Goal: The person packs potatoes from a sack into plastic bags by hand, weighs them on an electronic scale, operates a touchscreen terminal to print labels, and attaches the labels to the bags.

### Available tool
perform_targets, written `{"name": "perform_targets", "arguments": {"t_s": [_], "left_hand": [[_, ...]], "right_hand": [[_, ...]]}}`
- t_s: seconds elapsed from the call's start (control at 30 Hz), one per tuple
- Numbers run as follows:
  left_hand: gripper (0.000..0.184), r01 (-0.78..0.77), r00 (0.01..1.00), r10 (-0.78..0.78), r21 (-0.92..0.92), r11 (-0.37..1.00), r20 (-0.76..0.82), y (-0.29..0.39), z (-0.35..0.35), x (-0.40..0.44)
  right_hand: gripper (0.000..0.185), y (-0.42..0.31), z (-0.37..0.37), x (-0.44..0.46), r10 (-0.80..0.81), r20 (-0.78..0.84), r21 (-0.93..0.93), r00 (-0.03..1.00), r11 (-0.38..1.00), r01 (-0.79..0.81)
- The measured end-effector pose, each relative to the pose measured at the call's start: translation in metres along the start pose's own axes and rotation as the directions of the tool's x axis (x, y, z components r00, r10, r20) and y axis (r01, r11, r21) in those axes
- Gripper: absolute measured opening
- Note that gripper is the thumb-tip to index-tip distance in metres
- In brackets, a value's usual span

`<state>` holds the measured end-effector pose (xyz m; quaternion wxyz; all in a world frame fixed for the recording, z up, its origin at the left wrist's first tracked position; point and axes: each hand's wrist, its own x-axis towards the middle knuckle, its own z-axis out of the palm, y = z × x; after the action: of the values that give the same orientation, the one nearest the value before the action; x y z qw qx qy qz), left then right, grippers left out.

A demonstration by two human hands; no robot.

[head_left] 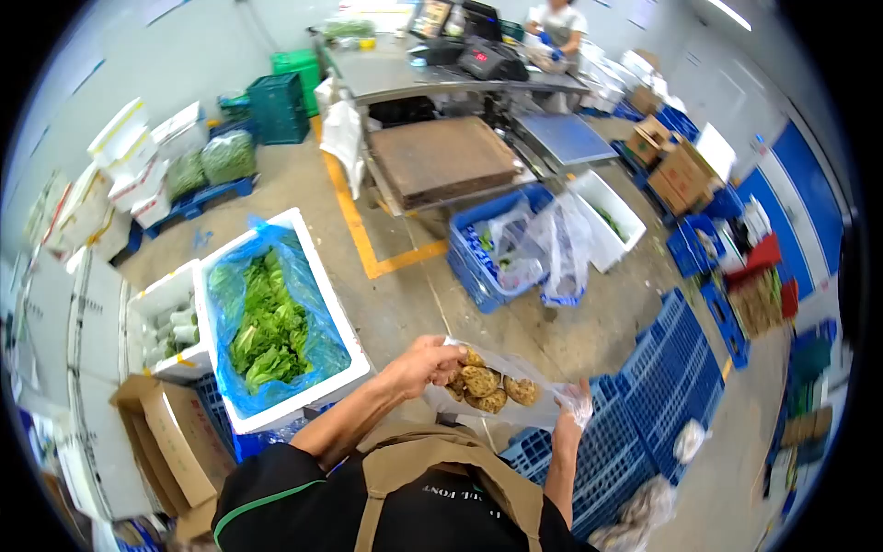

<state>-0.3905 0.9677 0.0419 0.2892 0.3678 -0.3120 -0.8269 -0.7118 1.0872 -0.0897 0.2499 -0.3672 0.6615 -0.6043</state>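
A clear plastic bag [536, 416] stretches between my hands in front of my chest. Several round, brown, lumpy vegetables like potatoes [480, 381] lie inside it. My left hand [425, 364] is closed on the bag's left end, its thumb and fingers beside the vegetables. At the opposite end my right hand [574, 405] grips the bag, with crumpled plastic covering part of the fingers. Left of my left arm stands a white foam box [344, 379] lined with a blue plastic bag [317, 317] and filled with leafy green lettuce [269, 322].
Blue plastic pallets [635, 386] lie on the floor at my right. Ahead are a blue crate [478, 281] with plastic bags and a metal table [386, 78] with a scale [492, 60]. An open cardboard box [189, 442] stands at left. Another person [556, 32] works behind the table.
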Motion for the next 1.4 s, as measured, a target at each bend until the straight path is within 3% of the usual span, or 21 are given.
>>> {"name": "perform_targets", "arguments": {"t_s": [0.1,0.2,0.3,0.4,0.5,0.73,0.83,0.93,1.03,1.07,1.17,1.23,1.33,1.4], "left_hand": [[0.021,-0.169,0.979,0.161,-0.051,0.984,-0.122,0.043,-0.008,0.024],[0.016,-0.258,0.939,0.225,-0.098,0.961,-0.26,0.075,-0.029,0.045],[0.027,-0.333,0.877,0.274,-0.089,0.939,-0.395,0.107,-0.047,0.063],[0.029,-0.405,0.829,0.322,-0.093,0.91,-0.457,0.143,-0.073,0.094],[0.032,-0.45,0.822,0.364,-0.108,0.886,-0.437,0.187,-0.111,0.133],[0.037,-0.462,0.854,0.407,-0.113,0.879,-0.324,0.332,-0.178,0.238],[0.038,-0.485,0.849,0.463,-0.025,0.874,-0.255,0.38,-0.204,0.29],[0.038,-0.437,0.873,0.392,-0.11,0.893,-0.291,0.416,-0.231,0.349],[0.038,-0.411,0.889,0.336,-0.22,0.885,-0.311,0.427,-0.267,0.415],[0.038,-0.398,0.898,0.311,-0.275,0.875,-0.311,0.427,-0.282,0.438],[0.031,-0.359,0.913,0.246,-0.354,0.864,-0.325,0.433,-0.307,0.486],[0.024,-0.313,0.927,0.202,-0.356,0.88,-0.317,0.432,-0.317,0.52],[0.031,-0.275,0.924,0.165,-0.304,0.912,-0.344,0.427,-0.31,0.549],[0.032,-0.301,0.918,0.198,-0.278,0.912,-0.343,0.431,-0.303,0.557]], "right_hand": [[0.051,-0.022,0.059,0.087,0.069,0.224,-0.024,0.972,0.998,-0.065],[0.051,-0.022,0.12,0.163,-0.065,0.393,-0.063,0.917,0.993,0.097],[0.052,-0.036,0.191,0.219,-0.158,0.498,0.01,0.853,0.984,0.176],[0.051,-0.051,0.262,0.272,-0.057,0.593,0.051,0.803,0.998,0.033],[0.05,-0.067,0.336,0.324,-0.047,0.582,0.126,0.812,0.992,-0.033],[0.047,-0.095,0.473,0.472,-0.167,0.508,0.154,0.845,0.983,0.101],[0.051,-0.124,0.506,0.524,-0.085,0.512,0.0,0.855,0.995,0.098],[0.052,-0.106,0.557,0.586,-0.371,0.379,0.037,0.848,0.921,0.387],[0.053,-0.067,0.597,0.634,-0.4,0.33,0.045,0.855,0.911,0.409],[0.055,-0.039,0.61,0.65,-0.434,0.288,-0.064,0.854,0.881,0.47],[0.052,-0.01,0.629,0.678,-0.141,0.38,-0.36,0.914,0.888,0.287],[0.061,0.029,0.64,0.703,-0.204,0.407,-0.412,0.89,0.829,0.378],[0.064,0.061,0.654,0.728,-0.165,0.295,-0.506,0.941,0.808,0.301],[0.06,0.078,0.659,0.731,-0.043,0.338,-0.529,0.94,0.818,0.228]]}}
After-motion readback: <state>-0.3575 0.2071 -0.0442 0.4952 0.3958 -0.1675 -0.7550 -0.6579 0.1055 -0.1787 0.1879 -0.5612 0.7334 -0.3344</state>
